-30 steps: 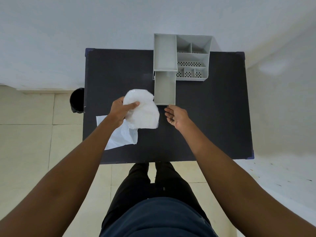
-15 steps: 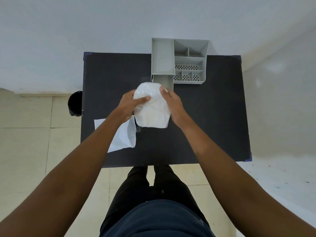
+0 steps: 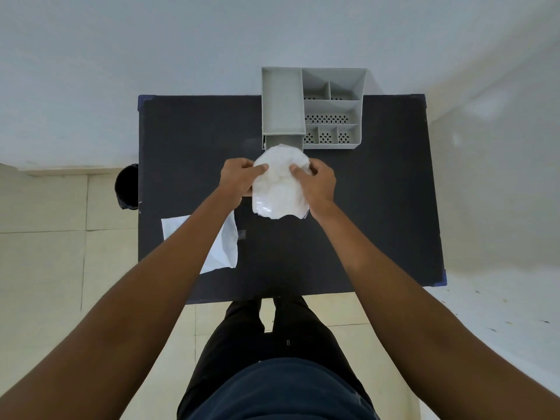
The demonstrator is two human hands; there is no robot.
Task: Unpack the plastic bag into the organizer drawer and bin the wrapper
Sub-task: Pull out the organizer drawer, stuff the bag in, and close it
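While it is bulging white and crinkled, the plastic bag (image 3: 280, 183) is hanging above the middle of the desk (image 3: 188, 140), just in front of the grey organizer (image 3: 312, 107) at the far edge. The left hand (image 3: 238, 178) and right hand (image 3: 316, 183) are pinching its upper sides, fingers (image 3: 261, 169) curled tight into the plastic. A flat white wrapper (image 3: 225, 247) is lying near the left edge.

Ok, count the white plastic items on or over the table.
2: a plastic bag gripped by the left hand and right hand before the organizer, and a flat white wrapper partly under the left forearm.
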